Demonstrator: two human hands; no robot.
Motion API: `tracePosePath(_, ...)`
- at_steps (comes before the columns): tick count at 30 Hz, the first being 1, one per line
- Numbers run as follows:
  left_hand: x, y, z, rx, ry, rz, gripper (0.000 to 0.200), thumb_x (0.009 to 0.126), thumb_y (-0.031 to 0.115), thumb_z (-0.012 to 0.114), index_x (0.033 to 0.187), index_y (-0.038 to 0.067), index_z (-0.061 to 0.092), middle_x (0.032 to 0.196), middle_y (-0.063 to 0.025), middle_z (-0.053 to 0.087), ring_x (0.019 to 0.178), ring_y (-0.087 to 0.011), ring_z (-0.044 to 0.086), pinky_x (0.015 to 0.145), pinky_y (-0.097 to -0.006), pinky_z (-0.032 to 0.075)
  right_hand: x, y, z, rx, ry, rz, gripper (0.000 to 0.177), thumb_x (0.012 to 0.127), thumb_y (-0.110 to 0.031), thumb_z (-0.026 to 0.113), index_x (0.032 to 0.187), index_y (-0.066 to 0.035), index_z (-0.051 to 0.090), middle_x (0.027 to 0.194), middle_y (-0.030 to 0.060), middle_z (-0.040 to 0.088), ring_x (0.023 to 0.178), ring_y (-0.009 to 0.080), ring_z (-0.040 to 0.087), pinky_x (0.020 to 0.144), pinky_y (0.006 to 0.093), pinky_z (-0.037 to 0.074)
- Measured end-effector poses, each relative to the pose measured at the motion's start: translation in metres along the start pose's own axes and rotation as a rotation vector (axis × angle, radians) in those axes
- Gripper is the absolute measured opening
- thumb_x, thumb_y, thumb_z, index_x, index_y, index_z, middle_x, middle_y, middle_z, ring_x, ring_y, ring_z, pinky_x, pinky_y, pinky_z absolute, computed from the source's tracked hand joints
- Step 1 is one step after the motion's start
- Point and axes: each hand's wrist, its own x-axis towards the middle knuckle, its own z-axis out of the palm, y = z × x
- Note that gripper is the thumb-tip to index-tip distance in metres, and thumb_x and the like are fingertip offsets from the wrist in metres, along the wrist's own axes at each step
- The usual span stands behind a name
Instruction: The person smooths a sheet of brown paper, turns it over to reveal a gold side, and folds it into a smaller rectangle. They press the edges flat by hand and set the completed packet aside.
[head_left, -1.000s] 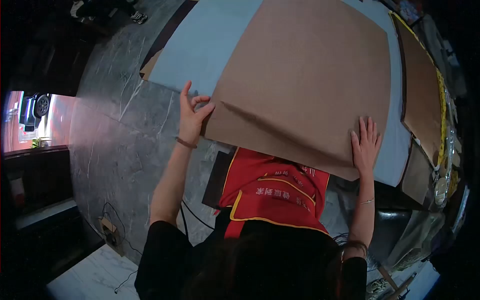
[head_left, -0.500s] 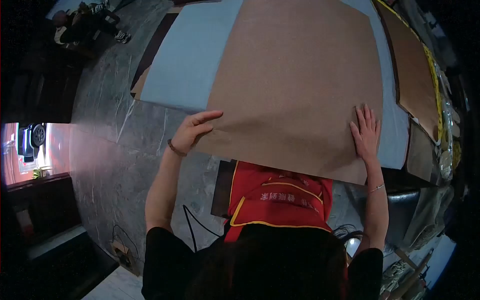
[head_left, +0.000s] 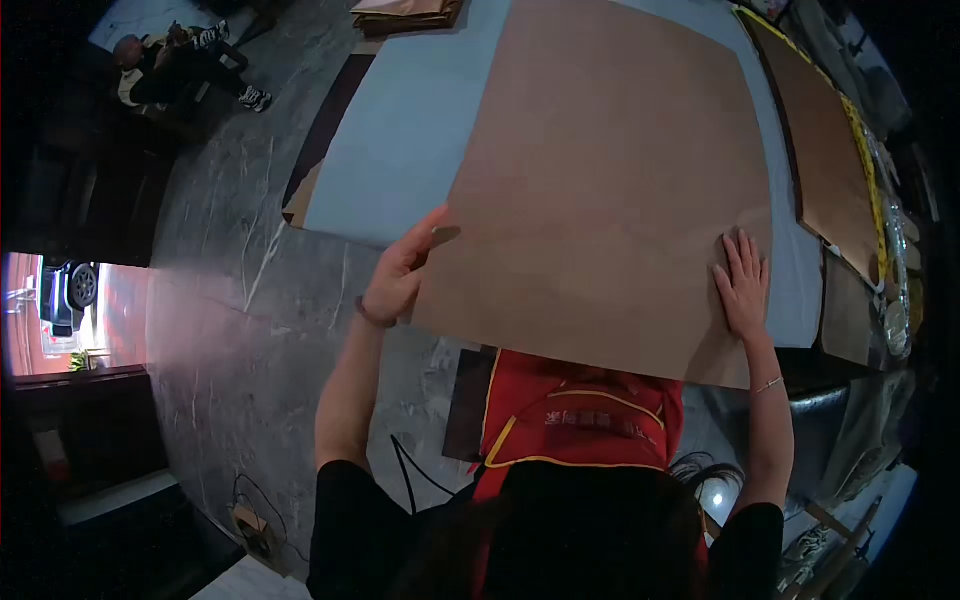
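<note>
Grey, white-veined floor (head_left: 230, 290), smooth in appearance, surrounds the work area in the head view. Matte brown sheet (head_left: 610, 180), broad and near-rectangular, lies over a pale blue surface (head_left: 400, 140), its near edge above a red apron (head_left: 585, 415). Left hand (head_left: 400, 275): grip at the sheet's left edge, thumb and fingers close together. Right hand (head_left: 743, 285): flat near the right edge, grip open, fingers slightly spread.

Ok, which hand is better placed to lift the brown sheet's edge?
Probably the left: the left hand is right at the sheet's left edge, fingers bent, though its grip is unclear. The right hand lies flat on top of the brown sheet.
</note>
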Motion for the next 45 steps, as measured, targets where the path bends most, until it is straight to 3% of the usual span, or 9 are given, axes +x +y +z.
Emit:
tracePosePath(3,0.012,0.008,0.003,0.13,0.111,0.011,0.061,0.089,-0.002,0.057,0.146,0.008,0.039,0.122,-0.0084,0.06,0.107,-0.017,0.058,0.092,-0.0302,0.047,0.0,0.0,-0.002,-0.001,-0.005,-0.011,0.057,0.098,-0.045,0.04,0.148,-0.02,0.033,0.156,0.0079,0.024,0.145,0.0303,0.017,0.116,0.0538,0.01)
tracePosePath(7,0.028,0.02,0.006,0.82,0.139,0.183,0.036,0.076,0.004,0.07,0.11,0.017,0.072,0.093,-0.0059,0.057,0.085,-0.02,0.055,0.078,-0.0319,0.045,-0.001,-0.007,-0.009,-0.005,-0.035,0.012,0.056,0.098,-0.046,0.039,0.148,-0.02,0.034,0.157,0.0085,0.023,0.145,0.0311,0.016,0.116,0.0536,0.01)
tracePosePath(9,0.035,0.02,0.0,1.3,0.163,0.542,0.034,0.074,0.01,0.073,0.105,0.023,0.074,0.097,-0.0046,0.056,0.096,-0.023,0.053,0.088,-0.0375,0.039,-0.001,-0.001,-0.006,0.006,-0.015,0.008,0.057,0.098,-0.047,0.039,0.148,-0.02,0.033,0.157,0.0086,0.022,0.145,0.0314,0.016,0.116,0.054,0.009)
tracePosePath(16,0.039,0.018,0.0,1.404,0.008,0.552,0.031,0.075,0.024,0.074,0.105,0.033,0.071,0.132,0.0,0.055,0.129,-0.0288,0.042,0.106,-0.0443,0.025,-0.002,-0.005,-0.008,0.06,-0.044,0.017,0.058,0.097,-0.05,0.041,0.147,-0.021,0.035,0.157,0.009,0.023,0.145,0.0315,0.016,0.115,0.0558,0.009)
tracePosePath(22,0.031,0.028,-0.002,1.353,-0.274,0.35,0.027,0.084,0.014,0.064,0.107,0.025,0.072,0.132,0.0026,0.059,0.136,-0.0234,0.04,0.111,-0.046,0.023,0.002,-0.001,-0.014,0.069,-0.076,0.015,0.059,0.094,-0.048,0.048,0.145,-0.02,0.038,0.155,0.0098,0.026,0.144,0.032,0.02,0.115,0.0537,0.012)
tracePosePath(27,0.034,0.033,-0.001,1.209,-0.28,0.317,0.027,0.083,0.014,0.063,0.107,0.021,0.072,0.127,-0.0003,0.063,0.13,-0.0222,0.048,0.11,-0.0444,0.026,0.012,0.008,-0.023,0.127,0.068,-0.19,0.059,0.088,-0.043,0.057,0.14,-0.019,0.044,0.15,0.0095,0.033,0.137,0.032,0.032,0.113,0.0525,0.021)
tracePosePath(34,0.041,0.047,0.007,1.199,-0.31,0.33,0.025,0.082,0.011,0.057,0.101,0.013,0.072,0.122,-0.0056,0.065,0.124,-0.0235,0.054,0.104,-0.044,0.035,0.028,-0.01,-0.048,0.045,-0.135,-0.228,0.054,0.088,-0.041,0.056,0.138,-0.022,0.047,0.148,0.0076,0.035,0.137,0.0285,0.032,0.109,0.0606,0.022)
tracePosePath(37,0.045,0.055,0.008,1.192,-0.31,0.341,0.024,0.082,0.013,0.058,0.101,0.013,0.072,0.121,-0.0057,0.065,0.123,-0.0233,0.055,0.103,-0.0431,0.037,0.025,-0.016,-0.045,-0.205,-0.083,-0.357,0.053,0.094,-0.047,0.046,0.142,-0.025,0.042,0.152,0.005,0.029,0.142,0.0256,0.024,0.112,0.064,0.015)
tracePosePath(45,0.04,0.044,0.01,1.186,-0.322,0.303,0.026,0.083,0.011,0.057,0.105,0.013,0.071,0.124,-0.0045,0.064,0.123,-0.0237,0.054,0.104,-0.0426,0.036,0.04,-0.068,-0.036,0.071,-0.105,-0.728,0.058,0.098,-0.057,0.03,0.146,-0.025,0.038,0.156,0.0011,0.026,0.145,0.022,0.021,0.117,0.0575,0.001)
